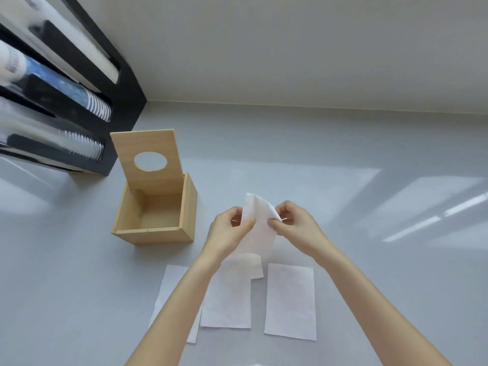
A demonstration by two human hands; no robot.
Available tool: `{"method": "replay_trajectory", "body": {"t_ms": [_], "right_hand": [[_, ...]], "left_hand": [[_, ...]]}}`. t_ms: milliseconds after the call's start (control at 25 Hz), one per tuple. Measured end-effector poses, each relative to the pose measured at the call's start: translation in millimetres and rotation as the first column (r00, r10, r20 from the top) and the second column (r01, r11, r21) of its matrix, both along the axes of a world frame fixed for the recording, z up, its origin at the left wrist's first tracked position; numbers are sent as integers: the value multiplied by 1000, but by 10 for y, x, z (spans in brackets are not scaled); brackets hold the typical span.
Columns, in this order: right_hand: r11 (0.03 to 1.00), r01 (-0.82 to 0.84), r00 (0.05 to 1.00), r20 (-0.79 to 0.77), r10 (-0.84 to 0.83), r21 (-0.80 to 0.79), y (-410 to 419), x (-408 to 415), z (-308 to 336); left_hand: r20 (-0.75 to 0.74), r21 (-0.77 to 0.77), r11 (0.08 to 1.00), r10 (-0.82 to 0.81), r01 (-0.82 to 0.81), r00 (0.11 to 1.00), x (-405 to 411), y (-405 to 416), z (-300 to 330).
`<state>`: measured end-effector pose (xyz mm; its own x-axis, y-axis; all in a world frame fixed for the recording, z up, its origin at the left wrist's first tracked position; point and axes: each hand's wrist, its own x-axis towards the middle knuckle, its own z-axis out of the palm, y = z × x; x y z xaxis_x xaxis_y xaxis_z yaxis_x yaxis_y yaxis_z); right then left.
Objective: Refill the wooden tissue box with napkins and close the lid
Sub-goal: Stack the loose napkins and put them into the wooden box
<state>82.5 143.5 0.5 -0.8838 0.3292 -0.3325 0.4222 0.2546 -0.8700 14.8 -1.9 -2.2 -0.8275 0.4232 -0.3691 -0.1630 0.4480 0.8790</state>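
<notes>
The wooden tissue box [155, 235] stands open on the grey counter, left of my hands, and its inside looks empty. Its lid [148, 143], with an oval hole, stands upright at the box's back. My left hand [229, 228] and my right hand [293, 224] both pinch one white napkin [260, 233], held up above the counter to the right of the box. Three more white napkins lie flat nearer to me: a left one [169, 286] partly under my left forearm, a middle one [227, 305] and a right one [290, 302].
A black cup dispenser rack [79, 75] with clear tubes of stacked cups stands at the far left, close behind the box. A pale wall [290, 48] borders the counter's back edge. Sunlight patches fall on the counter at the right.
</notes>
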Motion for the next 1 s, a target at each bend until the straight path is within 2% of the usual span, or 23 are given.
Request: {"method": "replay_trajectory", "body": {"t_ms": [120, 240, 360, 400, 440, 520, 600, 720, 880, 1000], "right_hand": [[995, 9, 998, -58, -15, -103, -101, 147, 69], [995, -7, 998, -64, 0, -99, -164, 311, 70], [986, 95, 995, -23, -99, -140, -144, 486, -4], [986, 132, 991, 0, -133, -105, -125, 559, -38], [991, 133, 991, 24, -133, 21, -95, 634, -77], [926, 5, 990, 126, -57, 378, -43, 789, -172], [838, -146, 971, 239, 19, 526, -27, 885, -246], [815, -239, 942, 328, 63, 528, -41, 896, -305], [859, -228, 927, 372, 48, 458, -74, 857, -333], [863, -210, 941, 335, 50, 459, -103, 861, -351]], "left_hand": [[20, 72, 997, 26, -27, 999, 177, -156, 74], [141, 159, 986, 26, -49, 990, 343, -309, 71], [194, 165, 984, 30, -63, 980, 440, -436, 41], [210, 162, 983, 50, -86, 976, 449, -472, 26], [222, 161, 981, 72, -110, 972, 454, -504, 14], [233, 158, 978, 97, -136, 968, 468, -557, 1], [240, 162, 977, 101, -142, 965, 489, -591, 4], [276, 149, 975, 121, -167, 953, 530, -616, -6], [303, 124, 978, 122, -166, 945, 583, -625, -23], [302, 121, 975, 141, -185, 943, 591, -628, -23]]}}
